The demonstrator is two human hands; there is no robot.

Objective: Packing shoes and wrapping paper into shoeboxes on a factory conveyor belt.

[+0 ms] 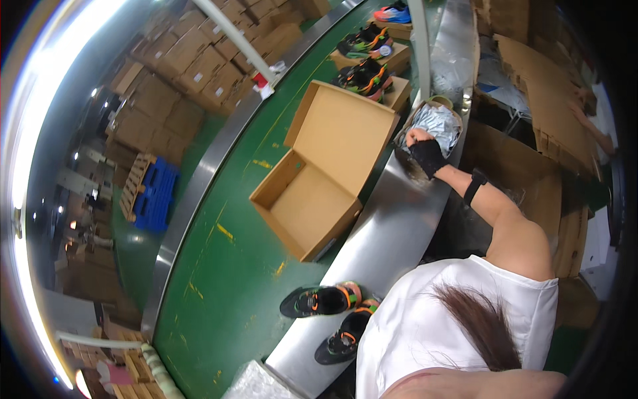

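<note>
My right hand (426, 151) wears a black fingerless glove. It rests at the edge of a round container (457, 116) filled with crumpled silvery packets (435, 126). Its fingers are curled against the packets, and what they hold, if anything, is hidden. Only a bare part of my left arm (478, 384) shows at the lower edge; the left hand is out of view. An opened brown shoebox (342, 133) lies on the green belt with its lid up. Closer to me, one black, orange and green shoe (319, 301) and its mate (344, 339) straddle the belt's metal edge.
Farther along the green belt (232, 279), more shoes (365, 80) stand on shoeboxes. A metal ledge (392, 213) runs between the belt and me. Clear plastic wrap (259, 382) lies at the near end. Stacked cartons (193, 63) and a blue pallet (153, 193) stand beyond; flattened cardboard (541, 100) is at right.
</note>
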